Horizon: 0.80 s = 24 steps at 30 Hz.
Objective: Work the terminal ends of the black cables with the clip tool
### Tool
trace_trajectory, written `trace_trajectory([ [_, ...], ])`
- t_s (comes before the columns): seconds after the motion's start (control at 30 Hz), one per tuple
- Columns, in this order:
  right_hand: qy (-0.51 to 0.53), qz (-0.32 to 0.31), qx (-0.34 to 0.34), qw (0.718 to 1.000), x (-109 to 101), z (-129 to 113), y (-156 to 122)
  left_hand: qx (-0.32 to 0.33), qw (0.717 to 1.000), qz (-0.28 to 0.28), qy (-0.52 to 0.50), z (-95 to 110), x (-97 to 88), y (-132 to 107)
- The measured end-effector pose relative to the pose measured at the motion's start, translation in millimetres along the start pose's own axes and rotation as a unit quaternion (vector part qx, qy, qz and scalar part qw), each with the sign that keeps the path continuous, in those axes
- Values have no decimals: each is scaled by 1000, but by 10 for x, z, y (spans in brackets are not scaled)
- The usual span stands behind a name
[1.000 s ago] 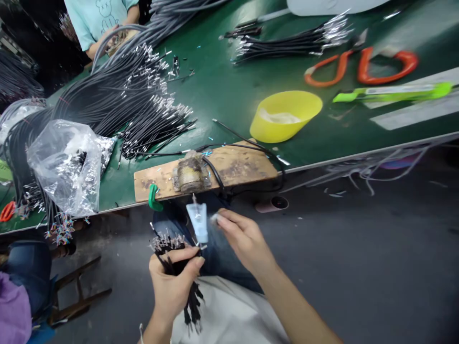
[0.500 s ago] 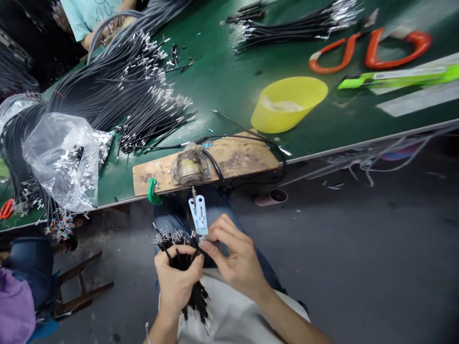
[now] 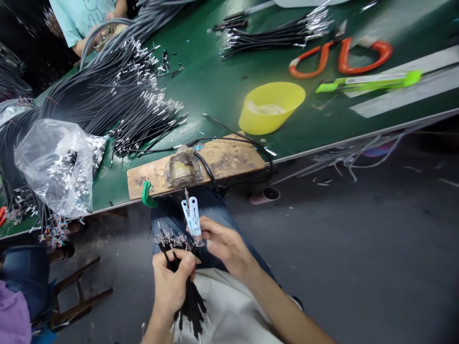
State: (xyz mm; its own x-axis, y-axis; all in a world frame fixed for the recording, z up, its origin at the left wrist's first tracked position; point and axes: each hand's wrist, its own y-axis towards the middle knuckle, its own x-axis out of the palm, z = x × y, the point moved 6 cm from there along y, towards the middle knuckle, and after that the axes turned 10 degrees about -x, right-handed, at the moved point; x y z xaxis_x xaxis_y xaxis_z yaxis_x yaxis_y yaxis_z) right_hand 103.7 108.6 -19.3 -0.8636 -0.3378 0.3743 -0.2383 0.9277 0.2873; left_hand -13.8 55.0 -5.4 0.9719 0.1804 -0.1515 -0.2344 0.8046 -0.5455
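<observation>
My left hand [image 3: 174, 274] is closed around a bundle of short black cables [image 3: 193, 306]. Their stripped, silvery ends [image 3: 172, 240] stick up above its fingers, and the other ends hang below. A light-blue clothespin [image 3: 192, 217] is fixed to the thin shaft of a small motor [image 3: 182, 169]. At the pin's lower end, my right hand [image 3: 224, 243] has its fingers partly behind it, with the thumb in front. A small clear piece [image 3: 198, 242] shows at the pin's tip; what it is I cannot make out.
The motor sits on a wooden board [image 3: 236, 157], held by a green clamp [image 3: 147, 195] at the table edge. Many dark cables [image 3: 93, 95], a plastic bag [image 3: 53, 167], a yellow cup [image 3: 272, 107], orange-handled scissors [image 3: 366, 57] and a green cutter [image 3: 369, 82] lie about. A co-worker [image 3: 88, 21] sits across.
My right fingers have shifted from the small clear piece beside the left thumb up around the clothespin's lower end. My left hand keeps the cable bundle. The view has turned slightly.
</observation>
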Motion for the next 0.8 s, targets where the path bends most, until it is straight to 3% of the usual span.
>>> trace_trajectory([
  [0.1, -24, 9, -34, 999, 5, -128, 55, 1, 1000, 4, 7, -16, -8, -2],
  [0.23, -70, 72, -60, 993, 28, -193, 24, 21, 998, 64, -2, -27, -28, -6],
  [0.33, -208, 113, -153, 960, 62, -312, -36, 31, 996, 82, -15, -53, -2, -10],
  [0.43, -301, 88, -239, 919, 129, -410, -51, 27, 997, 67, -22, -75, 27, -7],
  [0.5, -288, 58, -221, 930, 112, -385, -3, 19, 998, 58, -33, -77, 19, 5],
  [0.67, -152, -18, -93, 984, -13, -260, 137, 9, 997, 62, -38, -52, -106, 138],
  [0.8, -168, -49, -97, 980, -41, -323, 177, -35, 999, 15, -36, -109, -116, 258],
])
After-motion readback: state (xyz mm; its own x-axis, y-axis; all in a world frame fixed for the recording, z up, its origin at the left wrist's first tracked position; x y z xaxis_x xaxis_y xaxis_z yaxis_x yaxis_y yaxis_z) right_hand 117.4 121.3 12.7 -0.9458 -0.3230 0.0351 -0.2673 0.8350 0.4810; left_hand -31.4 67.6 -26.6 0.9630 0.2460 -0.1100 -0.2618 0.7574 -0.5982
